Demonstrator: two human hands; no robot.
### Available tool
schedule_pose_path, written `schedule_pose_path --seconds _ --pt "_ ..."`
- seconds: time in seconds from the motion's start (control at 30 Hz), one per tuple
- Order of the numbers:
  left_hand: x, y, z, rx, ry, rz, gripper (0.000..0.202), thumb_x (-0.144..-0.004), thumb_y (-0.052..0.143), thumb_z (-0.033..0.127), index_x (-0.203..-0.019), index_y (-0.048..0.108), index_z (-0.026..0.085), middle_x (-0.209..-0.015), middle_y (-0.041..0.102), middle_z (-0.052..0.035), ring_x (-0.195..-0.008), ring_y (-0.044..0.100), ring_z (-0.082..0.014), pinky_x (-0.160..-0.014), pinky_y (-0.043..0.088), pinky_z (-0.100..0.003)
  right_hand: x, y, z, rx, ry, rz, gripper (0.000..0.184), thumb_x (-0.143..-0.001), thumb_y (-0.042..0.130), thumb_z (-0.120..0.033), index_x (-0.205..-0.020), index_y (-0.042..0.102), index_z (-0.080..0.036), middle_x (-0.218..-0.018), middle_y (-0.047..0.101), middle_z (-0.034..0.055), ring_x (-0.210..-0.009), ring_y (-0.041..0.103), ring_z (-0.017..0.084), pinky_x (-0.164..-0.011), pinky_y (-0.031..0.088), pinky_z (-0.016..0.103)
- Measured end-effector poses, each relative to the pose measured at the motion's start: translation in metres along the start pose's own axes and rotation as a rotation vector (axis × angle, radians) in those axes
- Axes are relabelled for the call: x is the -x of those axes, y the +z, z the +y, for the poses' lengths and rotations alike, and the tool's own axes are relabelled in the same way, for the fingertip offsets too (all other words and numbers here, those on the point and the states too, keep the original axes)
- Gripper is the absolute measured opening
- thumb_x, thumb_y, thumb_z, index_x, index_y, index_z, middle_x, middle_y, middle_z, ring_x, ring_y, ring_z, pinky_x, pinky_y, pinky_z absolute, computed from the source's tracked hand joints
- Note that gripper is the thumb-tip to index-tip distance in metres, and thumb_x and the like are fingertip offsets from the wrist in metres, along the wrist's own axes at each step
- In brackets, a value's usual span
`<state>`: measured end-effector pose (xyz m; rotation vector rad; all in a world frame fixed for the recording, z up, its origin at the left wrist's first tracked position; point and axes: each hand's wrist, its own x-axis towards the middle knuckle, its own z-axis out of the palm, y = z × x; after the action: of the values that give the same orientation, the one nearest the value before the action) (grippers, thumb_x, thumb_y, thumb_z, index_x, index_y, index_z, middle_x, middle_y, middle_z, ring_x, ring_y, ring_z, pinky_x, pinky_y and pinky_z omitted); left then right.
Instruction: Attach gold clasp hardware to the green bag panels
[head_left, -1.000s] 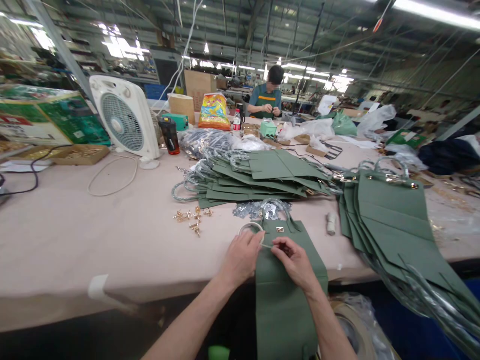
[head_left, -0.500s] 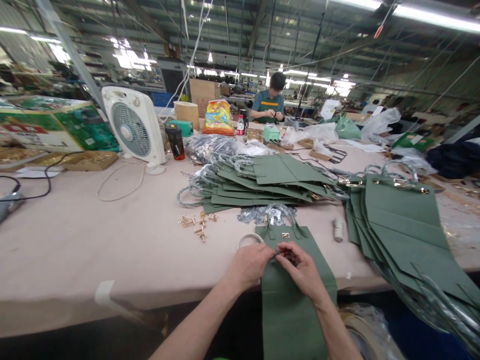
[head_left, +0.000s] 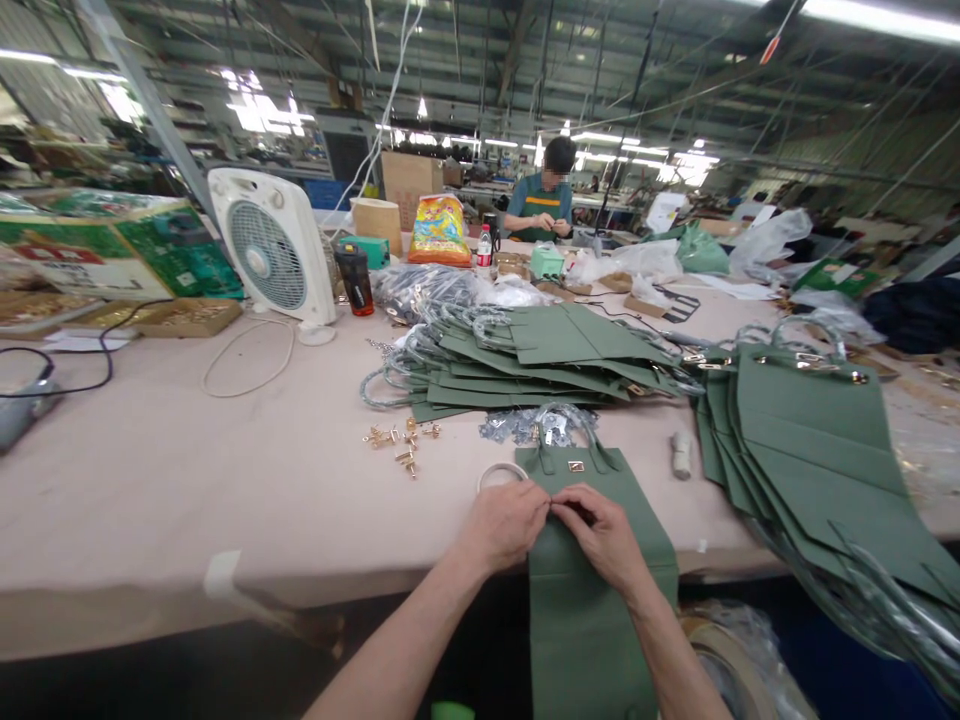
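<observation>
A green leather bag panel with two handles and a gold clasp lies over the table's near edge in front of me. My left hand and my right hand rest on it just below the clasp, fingertips pinched together and meeting at the middle. What they pinch is too small to make out. A roll of tape sits just beyond my left hand. Small gold fittings lie scattered to the left.
A pile of green panels sits mid-table and another stack at the right. A white fan, cardboard boxes, a black bottle and plastic bags stand further back. A person works at the far side.
Both hands have drawn together on the green panel below the clasp; a second ago the left held the tape ring's edge. The view shifted slightly right.
</observation>
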<state>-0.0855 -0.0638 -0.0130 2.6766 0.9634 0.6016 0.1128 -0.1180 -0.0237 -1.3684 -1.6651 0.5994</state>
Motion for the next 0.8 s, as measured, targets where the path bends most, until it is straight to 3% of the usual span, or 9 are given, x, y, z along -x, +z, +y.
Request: schedule_pose_path --seconds 0.17,0.27,0.57,0.73,0.8 --pt "0.001 -0.001 -0.001 0.032 -0.002 -0.005 0.025 -0.106 0.043 0.029 -0.094 0.063 0.022 -0.093 0.070 -0.0022 -0.083 0.065 -0.0169 -0.072 0.047 -0.029 0.001 -0.003 0.000 -0.036 0.019 -0.032 0.018 -0.096 0.068 -0.041 -0.101 0.076 -0.025 -0.102 0.076 0.0068 -0.092 0.071 0.023 -0.084 0.057 0.034" --pt "0.002 0.000 -0.001 0.045 0.002 -0.002 0.025 -0.105 0.044 0.029 -0.093 0.064 0.021 -0.091 0.070 -0.0024 -0.082 0.065 -0.0169 -0.072 0.046 -0.029 0.000 -0.003 0.000 -0.034 -0.007 -0.032 0.016 -0.097 0.067 -0.039 -0.095 0.076 -0.025 -0.099 0.076 0.0057 -0.094 0.070 0.024 -0.089 0.055 0.035" --pt "0.003 -0.009 -0.004 0.257 -0.094 0.043 0.023 -0.099 0.052 0.023 -0.082 0.069 0.023 -0.082 0.072 0.0003 -0.076 0.063 -0.0154 -0.067 0.040 -0.029 -0.004 0.010 -0.015 -0.067 0.020 -0.059 0.022 -0.102 0.055 -0.039 -0.088 0.062 -0.024 -0.090 0.064 0.0029 -0.086 0.062 0.020 -0.081 0.049 0.029" --pt "0.004 -0.012 0.001 0.419 -0.194 0.158 0.022 -0.097 0.056 0.025 -0.082 0.072 0.023 -0.084 0.075 0.0002 -0.077 0.065 -0.0155 -0.069 0.042 -0.028 -0.003 0.013 -0.013 -0.184 0.069 -0.011 0.029 -0.099 0.060 -0.047 -0.084 0.062 -0.023 -0.085 0.062 0.0023 -0.082 0.058 0.019 -0.078 0.048 0.028" --pt "0.004 -0.012 0.005 0.475 -0.236 0.258 0.024 -0.100 0.053 0.027 -0.088 0.074 0.024 -0.089 0.077 -0.0006 -0.081 0.067 -0.0159 -0.074 0.045 -0.028 -0.001 0.010 -0.004 -0.252 0.125 0.096 0.031 -0.095 0.065 -0.052 -0.084 0.063 -0.023 -0.081 0.061 0.0018 -0.079 0.057 0.019 -0.077 0.048 0.029"
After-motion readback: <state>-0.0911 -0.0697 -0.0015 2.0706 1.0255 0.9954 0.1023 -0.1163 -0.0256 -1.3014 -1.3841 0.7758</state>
